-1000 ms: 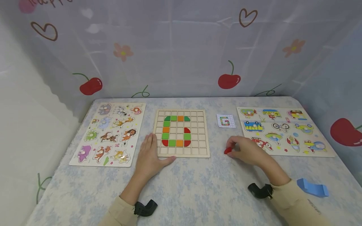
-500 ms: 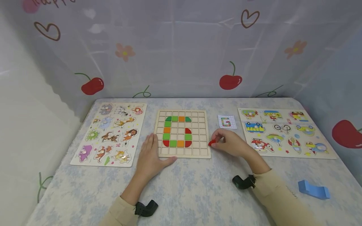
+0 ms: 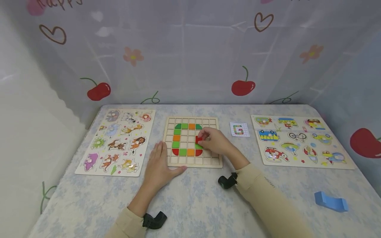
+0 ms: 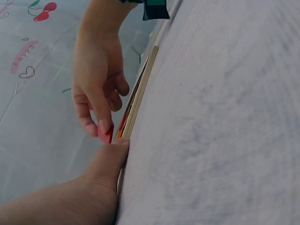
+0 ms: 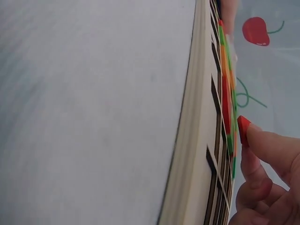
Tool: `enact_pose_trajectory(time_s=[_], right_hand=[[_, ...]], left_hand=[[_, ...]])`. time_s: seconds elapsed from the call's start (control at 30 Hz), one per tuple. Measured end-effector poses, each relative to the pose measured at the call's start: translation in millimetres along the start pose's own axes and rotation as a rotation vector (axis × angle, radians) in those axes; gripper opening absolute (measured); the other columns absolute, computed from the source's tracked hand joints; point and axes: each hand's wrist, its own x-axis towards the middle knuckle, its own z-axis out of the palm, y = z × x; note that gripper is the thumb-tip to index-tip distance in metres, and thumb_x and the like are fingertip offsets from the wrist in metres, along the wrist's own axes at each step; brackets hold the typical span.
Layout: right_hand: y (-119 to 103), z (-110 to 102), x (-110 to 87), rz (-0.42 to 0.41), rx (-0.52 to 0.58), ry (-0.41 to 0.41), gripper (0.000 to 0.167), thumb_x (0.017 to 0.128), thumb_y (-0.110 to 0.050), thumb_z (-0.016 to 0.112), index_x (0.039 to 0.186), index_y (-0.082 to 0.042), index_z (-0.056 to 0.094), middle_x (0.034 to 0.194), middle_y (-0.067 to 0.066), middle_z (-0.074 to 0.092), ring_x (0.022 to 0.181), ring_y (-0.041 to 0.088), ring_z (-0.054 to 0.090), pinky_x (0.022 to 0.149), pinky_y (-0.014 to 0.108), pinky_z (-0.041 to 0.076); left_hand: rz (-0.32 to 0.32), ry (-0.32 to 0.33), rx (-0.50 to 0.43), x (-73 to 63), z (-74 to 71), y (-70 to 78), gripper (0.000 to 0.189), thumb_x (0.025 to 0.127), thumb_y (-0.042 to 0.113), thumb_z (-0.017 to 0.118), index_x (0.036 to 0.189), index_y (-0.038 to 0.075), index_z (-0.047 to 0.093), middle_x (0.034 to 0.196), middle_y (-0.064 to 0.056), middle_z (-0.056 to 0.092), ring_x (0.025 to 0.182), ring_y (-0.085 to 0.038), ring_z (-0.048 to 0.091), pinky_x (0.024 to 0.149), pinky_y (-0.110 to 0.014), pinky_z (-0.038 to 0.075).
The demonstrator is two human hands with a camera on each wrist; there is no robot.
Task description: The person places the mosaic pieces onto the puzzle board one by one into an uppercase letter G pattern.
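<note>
A square wooden grid board (image 3: 194, 166) lies mid-table, with green, orange and red tiles set in a G-like outline. My left hand (image 3: 157, 169) rests at its lower left corner, straight fingers along the left edge and thumb by the front edge. Over the right side of the outline, my right hand (image 3: 216, 142) pinches a small red tile (image 5: 243, 130) between thumb and fingertips. In the right wrist view this tile is held just above the board's surface. The right hand covers part of the outline's right side in the head view.
A small pattern card (image 3: 239, 130) lies right of the board. An animal puzzle (image 3: 117, 137) is at the left, a vehicle puzzle (image 3: 297, 145) at the right. A blue curved block (image 3: 331, 201) sits near the right front. A printed curtain (image 3: 184, 59) hangs behind the table.
My right hand has carried the red tile leftward from the table beside the vehicle puzzle to over the grid board. The left hand has stayed at the board's corner.
</note>
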Motion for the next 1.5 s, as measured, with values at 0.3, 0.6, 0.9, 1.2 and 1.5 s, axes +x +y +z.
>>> enact_pose_trajectory(time_s=[0.3,0.6,0.9,1.2,1.5], right_hand=[[-13.2,17.4,15.0,0.000,-0.081,0.016,0.011,0.093,-0.019,0.070,0.101,-0.016,0.062,0.093,0.001,0.060,0.086,0.019,0.055,0.075,0.029,0.049],[-17.8,19.5,18.5,-0.005,-0.141,0.036,0.009,0.094,-0.018,0.069,0.101,-0.015,0.063,0.094,0.002,0.059,0.087,0.019,0.055,0.075,0.030,0.049],[-15.6,20.1,20.8,-0.009,-0.173,0.039,0.010,0.095,-0.021,0.068,0.103,-0.016,0.066,0.101,0.001,0.060,0.092,0.019,0.055,0.082,0.032,0.051],[-13.8,19.6,17.6,-0.006,-0.267,0.021,0.020,0.097,-0.021,0.065,0.113,-0.015,0.073,0.104,0.001,0.063,0.085,0.017,0.055,0.074,0.030,0.049],[-14.3,15.4,4.4,-0.011,-0.242,0.031,0.041,0.099,-0.027,0.061,0.139,-0.019,0.059,0.090,0.002,0.059,0.069,0.017,0.051,0.062,0.029,0.043]], left_hand=[[0.009,-0.005,0.003,0.5,1.7,0.2,0.126,0.075,0.075,0.067,0.159,0.002,0.009,0.167,-0.015,0.010,0.156,-0.029,0.004,0.127,-0.048,0.011],[0.012,-0.004,0.005,1.4,1.6,1.0,0.126,0.075,0.074,0.068,0.159,0.001,0.009,0.167,-0.015,0.010,0.156,-0.030,0.005,0.127,-0.047,0.011],[0.027,0.008,0.010,2.3,0.9,1.0,0.126,0.075,0.075,0.068,0.158,-0.001,0.011,0.167,-0.018,0.012,0.156,-0.032,0.006,0.127,-0.048,0.012],[0.028,0.006,0.018,5.2,2.8,0.2,0.127,0.075,0.076,0.067,0.158,0.000,0.010,0.167,-0.017,0.011,0.156,-0.031,0.006,0.127,-0.048,0.012],[0.017,0.007,0.020,7.4,2.1,-0.8,0.126,0.074,0.074,0.069,0.158,0.000,0.011,0.167,-0.017,0.012,0.156,-0.031,0.006,0.127,-0.048,0.012]])
